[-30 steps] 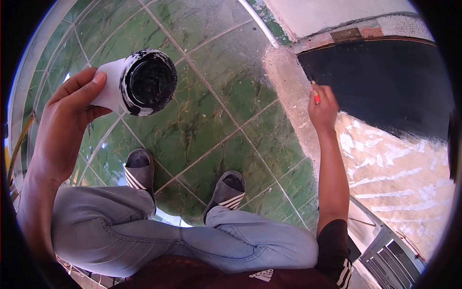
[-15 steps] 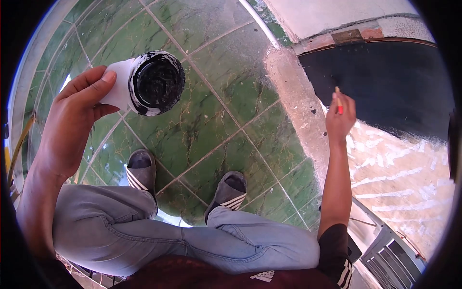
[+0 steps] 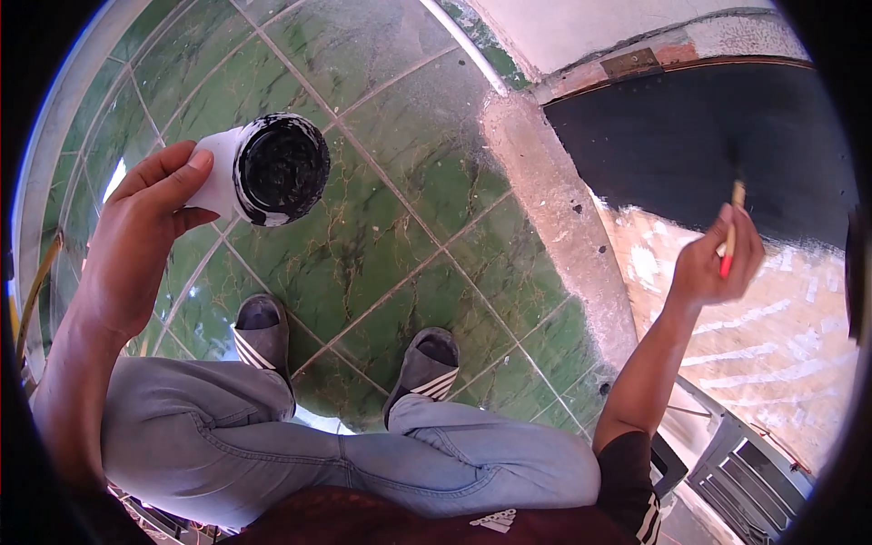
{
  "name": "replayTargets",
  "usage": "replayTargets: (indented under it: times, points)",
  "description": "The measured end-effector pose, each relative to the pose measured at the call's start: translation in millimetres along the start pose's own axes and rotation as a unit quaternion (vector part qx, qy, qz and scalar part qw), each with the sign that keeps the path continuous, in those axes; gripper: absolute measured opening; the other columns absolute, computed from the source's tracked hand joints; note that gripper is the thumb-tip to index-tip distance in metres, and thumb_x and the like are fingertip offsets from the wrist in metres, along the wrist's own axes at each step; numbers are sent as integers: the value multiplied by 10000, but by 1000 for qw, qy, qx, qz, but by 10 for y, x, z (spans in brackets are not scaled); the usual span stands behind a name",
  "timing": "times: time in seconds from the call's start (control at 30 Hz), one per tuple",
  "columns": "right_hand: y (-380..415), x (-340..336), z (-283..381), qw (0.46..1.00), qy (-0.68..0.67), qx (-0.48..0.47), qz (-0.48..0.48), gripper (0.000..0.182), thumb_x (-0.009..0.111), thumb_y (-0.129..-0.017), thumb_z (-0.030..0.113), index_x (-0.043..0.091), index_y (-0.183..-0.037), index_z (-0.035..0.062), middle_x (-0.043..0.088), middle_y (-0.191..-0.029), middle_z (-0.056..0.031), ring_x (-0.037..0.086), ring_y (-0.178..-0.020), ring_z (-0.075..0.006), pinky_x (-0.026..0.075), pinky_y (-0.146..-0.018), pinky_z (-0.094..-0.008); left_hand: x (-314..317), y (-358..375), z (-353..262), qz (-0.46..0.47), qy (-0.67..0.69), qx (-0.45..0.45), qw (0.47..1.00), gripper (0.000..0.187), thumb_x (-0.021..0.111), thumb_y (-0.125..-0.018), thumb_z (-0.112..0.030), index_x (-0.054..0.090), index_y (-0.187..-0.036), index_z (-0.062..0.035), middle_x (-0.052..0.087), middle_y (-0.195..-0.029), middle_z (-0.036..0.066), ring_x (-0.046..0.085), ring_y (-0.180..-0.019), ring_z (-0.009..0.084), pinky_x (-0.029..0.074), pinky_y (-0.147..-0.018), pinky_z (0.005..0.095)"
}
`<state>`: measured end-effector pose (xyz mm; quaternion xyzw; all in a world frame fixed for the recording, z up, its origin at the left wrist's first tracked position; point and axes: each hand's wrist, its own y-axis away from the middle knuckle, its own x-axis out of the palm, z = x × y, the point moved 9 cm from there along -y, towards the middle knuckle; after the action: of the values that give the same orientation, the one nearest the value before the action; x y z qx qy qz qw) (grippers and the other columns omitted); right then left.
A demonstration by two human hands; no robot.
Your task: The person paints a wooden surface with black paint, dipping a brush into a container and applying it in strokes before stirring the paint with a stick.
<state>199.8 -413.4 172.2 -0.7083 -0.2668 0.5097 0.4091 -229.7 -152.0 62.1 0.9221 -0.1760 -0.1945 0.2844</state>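
My left hand [image 3: 159, 195] is wrapped round a white paint can [image 3: 222, 173], its mouth tipped toward me and its inside coated with black paint [image 3: 283, 165]. My right hand [image 3: 720, 259] grips a paintbrush [image 3: 738, 194] by its light wooden handle with a red end. The dark bristles point up against the black-painted part [image 3: 672, 136] of a wooden board, where they blend into the paint. Below a ragged edge of paint, the bare board [image 3: 727, 336] is pale wood with white streaks.
Green marbled tiles [image 3: 381, 236] cover the floor, and my sandalled feet rest on them. A rough concrete strip [image 3: 545, 200] runs between tiles and board. A white pipe [image 3: 468, 45] lies at the top. At lower right stands a grey slatted panel [image 3: 749, 481].
My right hand has swept the brush rightward and a little down across the black area. The can in my left hand has shifted slightly left and down in view.
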Motion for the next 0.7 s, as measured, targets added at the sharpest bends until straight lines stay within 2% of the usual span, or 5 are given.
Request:
replayTargets:
  times: [0.07, 0.17, 0.23, 0.37, 0.7]
  points:
    - [11, -18, 142, 999, 15, -27, -19, 149, 745, -850, -71, 741, -985, -10, 711, -1002, -110, 680, -891, -240, 609, -834, -358, 43, -2, -25, 6, 9, 6, 1000, 470, 642, -1000, -319, 595, -1313, 28, 650, -1209, 119, 604, -1108, 195, 462, -1006, 359]
    - [533, 701, 300, 974, -90, -100, 180, 310, 684, -831, -26, 697, -1135, 33, 711, -1041, -105, 641, -902, -273, 512, -806, -396, 74, 35, -39, 6, 8, 1, 1000, 465, 638, -1003, -318, 596, -1307, 31, 650, -1205, 118, 604, -1109, 194, 463, -1005, 357]
    - [1183, 1301, 281, 935, -41, -77, 343, 253, 648, -835, -12, 696, -1082, 13, 666, -986, -72, 636, -945, -281, 517, -826, -405, 87, 47, -32, 14, 10, 5, 1000, 466, 637, -1003, -319, 596, -1307, 32, 650, -1204, 118, 603, -1109, 194, 463, -1007, 355]
    - [1348, 1329, 242, 899, -186, 92, 387, 184, 643, -860, 30, 699, -1036, 44, 654, -990, -105, 660, -894, -295, 530, -807, -408, 60, 67, 2, 34, 12, 4, 999, 489, 638, -1002, -323, 581, -1327, 38, 648, -1207, 121, 604, -1109, 197, 464, -1011, 352]
    - [-178, -639, -90, 987, 147, -35, -53, 80, 755, -885, -11, 746, -965, -13, 702, -904, -108, 676, -786, -196, 568, -656, -306, 42, 28, 33, 28, 3, 0, 1000, 557, 642, -998, -331, 526, -1376, 62, 637, -1239, 136, 604, -1130, 205, 472, -1008, 353]
